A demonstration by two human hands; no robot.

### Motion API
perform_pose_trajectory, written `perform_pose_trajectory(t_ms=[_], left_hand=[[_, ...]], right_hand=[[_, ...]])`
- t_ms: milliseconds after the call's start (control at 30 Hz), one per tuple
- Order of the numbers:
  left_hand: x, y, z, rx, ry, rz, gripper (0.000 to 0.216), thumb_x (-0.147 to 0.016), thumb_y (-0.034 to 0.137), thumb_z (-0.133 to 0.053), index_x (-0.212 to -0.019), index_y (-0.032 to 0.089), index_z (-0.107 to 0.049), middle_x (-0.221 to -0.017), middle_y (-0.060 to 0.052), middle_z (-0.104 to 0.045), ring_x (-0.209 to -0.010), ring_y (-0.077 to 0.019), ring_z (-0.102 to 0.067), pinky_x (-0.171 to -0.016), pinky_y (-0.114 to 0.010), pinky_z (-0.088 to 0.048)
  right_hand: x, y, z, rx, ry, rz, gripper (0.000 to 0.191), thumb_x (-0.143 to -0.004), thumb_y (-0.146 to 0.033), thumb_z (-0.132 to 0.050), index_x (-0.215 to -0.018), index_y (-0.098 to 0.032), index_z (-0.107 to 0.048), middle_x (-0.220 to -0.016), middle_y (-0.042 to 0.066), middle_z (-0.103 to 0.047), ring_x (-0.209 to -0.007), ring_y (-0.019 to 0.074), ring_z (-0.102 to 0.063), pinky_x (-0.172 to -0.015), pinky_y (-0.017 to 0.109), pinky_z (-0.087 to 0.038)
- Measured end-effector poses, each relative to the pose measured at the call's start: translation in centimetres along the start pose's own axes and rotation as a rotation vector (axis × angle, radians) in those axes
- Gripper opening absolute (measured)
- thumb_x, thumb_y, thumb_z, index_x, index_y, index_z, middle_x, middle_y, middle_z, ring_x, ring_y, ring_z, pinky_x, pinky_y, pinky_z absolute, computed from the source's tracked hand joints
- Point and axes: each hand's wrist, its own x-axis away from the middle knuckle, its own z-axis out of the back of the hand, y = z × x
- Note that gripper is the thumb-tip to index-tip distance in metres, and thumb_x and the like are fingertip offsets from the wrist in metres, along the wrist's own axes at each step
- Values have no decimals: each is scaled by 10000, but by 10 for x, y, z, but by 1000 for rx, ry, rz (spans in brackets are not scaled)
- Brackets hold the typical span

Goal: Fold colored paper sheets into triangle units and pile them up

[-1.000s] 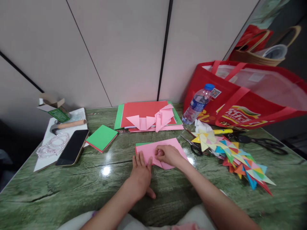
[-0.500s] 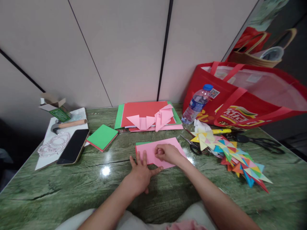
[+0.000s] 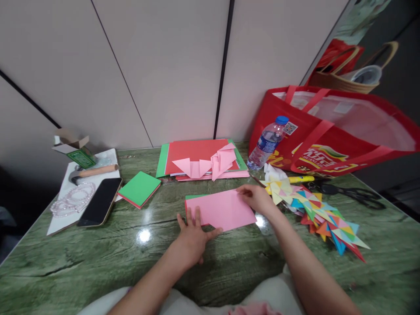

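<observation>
A pink sheet of paper (image 3: 223, 208) lies at a slant on the table in front of me, over red and green paper whose edges show at its upper left. My left hand (image 3: 192, 240) rests with spread fingers on the sheet's lower left part and the tabletop beside it. At the upper right corner of the sheet, my right hand (image 3: 257, 199) has its fingers bent together on the edge; the exact fingertip contact is partly hidden.
Behind stands a stack of coloured paper (image 3: 197, 151) with pink folded pieces (image 3: 223, 159). Left are a green square pad (image 3: 139, 188), phone (image 3: 100, 202), hammer (image 3: 95, 171) and small box (image 3: 80, 153). Right are a bottle (image 3: 267, 142), red bag (image 3: 295, 127), folded paper stars (image 3: 328, 214) and scissors (image 3: 354, 194).
My right hand has slid from the middle of the pink sheet to its upper right corner, uncovering the surface. My left hand stays in place.
</observation>
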Motion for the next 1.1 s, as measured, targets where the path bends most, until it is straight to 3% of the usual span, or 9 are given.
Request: perform_pose_trajectory(t_ms=[133, 267, 400, 667, 1100], left_hand=[[-2, -2, -5, -1, 20, -1, 1050, -495, 376, -846, -1344, 498, -240, -1520, -192, -54, -1307, -537, -46, -874, -800, -113], [-7, -5, -14, -10, 46, 11, 1086, -464, 388, -856, -1343, 507, -229, -1527, -167, -39, -1305, -538, -18, -886, -799, -95], [-9, -6, -17, -7, 36, 29, 1102, -451, 386, -860, -1341, 516, -224, -1532, -141, -32, -1308, -533, 5, -901, -795, -79], [-7, -2, -12, -9, 46, 34, 1035, -465, 426, -849, -1327, 514, -281, -1522, -160, -81, -1306, -534, -27, -915, -786, -91], [-8, -6, -3, -43, 205, 71, 1001, -574, 362, -808, -1411, 273, -266, -1490, -204, -196, -1353, -405, -160, -1061, -619, -181]], right_hand=[[-3, 23, 6, -43, 3, -115, 255, -658, -82, -571, -874, -162, -682, -792, 41, -706, -710, 158, -654, -651, 247, -491], [-4, 32, 0, -168, -14, -130, 220, -634, -135, -643, -849, -163, -682, -688, 21, -693, -625, 150, -642, -575, 232, -498], [-5, 34, -4, -195, -11, -137, 233, -595, -170, -698, -828, -169, -686, -649, 14, -682, -583, 140, -626, -531, 216, -483], [-3, 26, -2, -69, -11, -153, 306, -554, -171, -707, -859, -163, -678, -721, 24, -682, -652, 156, -629, -593, 238, -480], [-1, 11, -7, -91, -5, -92, 98, -658, -284, -635, -683, -191, -620, -616, 4, -652, -534, 137, -582, -482, 225, -390]])
